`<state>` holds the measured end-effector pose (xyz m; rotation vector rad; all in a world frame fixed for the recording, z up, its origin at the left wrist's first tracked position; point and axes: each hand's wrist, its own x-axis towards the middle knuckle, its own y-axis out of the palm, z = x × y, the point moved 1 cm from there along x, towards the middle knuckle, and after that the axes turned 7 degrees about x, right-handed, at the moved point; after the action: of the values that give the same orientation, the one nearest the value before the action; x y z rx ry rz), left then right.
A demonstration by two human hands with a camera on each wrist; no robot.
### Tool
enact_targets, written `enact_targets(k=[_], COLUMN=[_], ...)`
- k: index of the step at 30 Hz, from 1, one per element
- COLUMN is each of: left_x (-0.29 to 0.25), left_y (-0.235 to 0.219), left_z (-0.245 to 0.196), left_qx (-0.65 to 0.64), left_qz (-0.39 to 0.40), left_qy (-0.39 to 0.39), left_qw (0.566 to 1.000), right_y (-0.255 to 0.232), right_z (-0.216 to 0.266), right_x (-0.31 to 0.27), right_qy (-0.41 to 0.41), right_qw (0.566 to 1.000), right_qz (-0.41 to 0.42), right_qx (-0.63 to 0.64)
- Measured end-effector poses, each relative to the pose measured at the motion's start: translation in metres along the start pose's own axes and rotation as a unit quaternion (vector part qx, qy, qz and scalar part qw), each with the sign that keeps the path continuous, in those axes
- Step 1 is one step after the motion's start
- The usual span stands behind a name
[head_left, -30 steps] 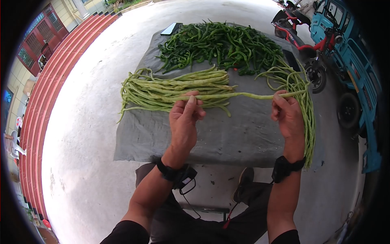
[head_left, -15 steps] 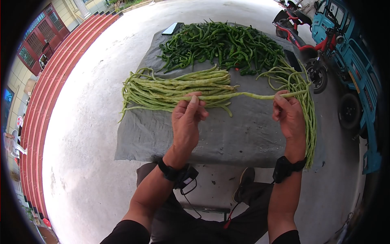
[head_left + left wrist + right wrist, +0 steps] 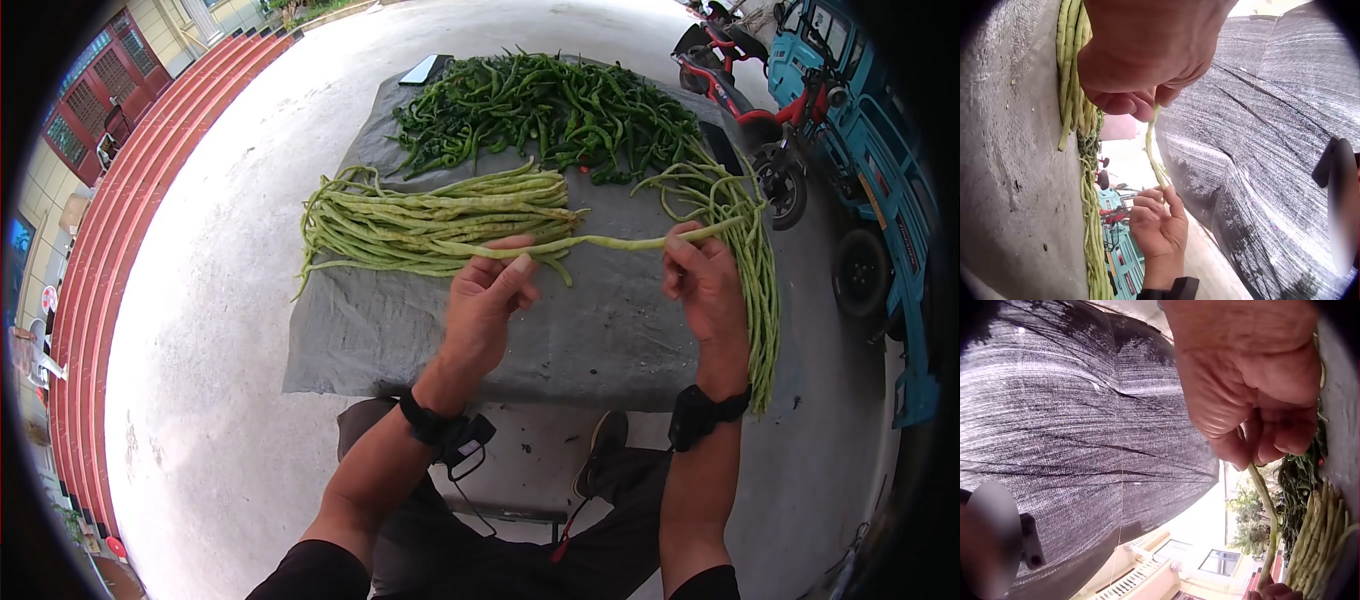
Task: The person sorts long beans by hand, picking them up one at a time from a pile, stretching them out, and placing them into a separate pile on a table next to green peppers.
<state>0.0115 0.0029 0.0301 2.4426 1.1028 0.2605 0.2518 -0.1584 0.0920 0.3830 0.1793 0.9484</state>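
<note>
One long green bean is stretched between both hands above a grey cloth. My left hand pinches it between thumb and fingers near its left end, in front of a bundle of long beans. With thumb and forefinger, my right hand pinches the other end, beside a second heap of long beans that hangs over the cloth's right edge. In the left wrist view the bean runs from the left hand down to the right hand.
Behind the beans lies a big pile of green peppers. A phone rests at the back left corner of the grey cloth. A red bike and a blue three-wheeler stand to the right; red steps rise at left.
My left hand has slid right and slightly toward me along the bean, closer to the right hand. The right hand stays nearly in place, still pinching its end.
</note>
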Motion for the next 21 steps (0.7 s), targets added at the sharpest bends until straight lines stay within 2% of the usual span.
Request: enact_targets(k=[10, 13, 16, 21], left_x=[0.001, -0.001, 0.000, 0.000], left_y=[-0.004, 0.000, 0.004, 0.001], left_z=[0.007, 0.004, 0.000, 0.009], left_qx=[-0.002, -0.001, 0.002, 0.021], left_qz=[-0.002, -0.018, 0.015, 0.022], left_qy=[0.059, 0.031, 0.006, 0.024], left_qw=[0.998, 0.999, 1.000, 0.999], right_y=[0.003, 0.006, 0.011, 0.018], right_z=[-0.002, -0.005, -0.011, -0.012], right_x=[-0.001, 0.001, 0.000, -0.001], right_qy=[0.009, 0.022, 0.028, 0.037], right_qw=[1.000, 1.000, 0.999, 0.998], right_qz=[0.002, 0.016, 0.034, 0.045], right_qx=[0.014, -0.004, 0.007, 0.011])
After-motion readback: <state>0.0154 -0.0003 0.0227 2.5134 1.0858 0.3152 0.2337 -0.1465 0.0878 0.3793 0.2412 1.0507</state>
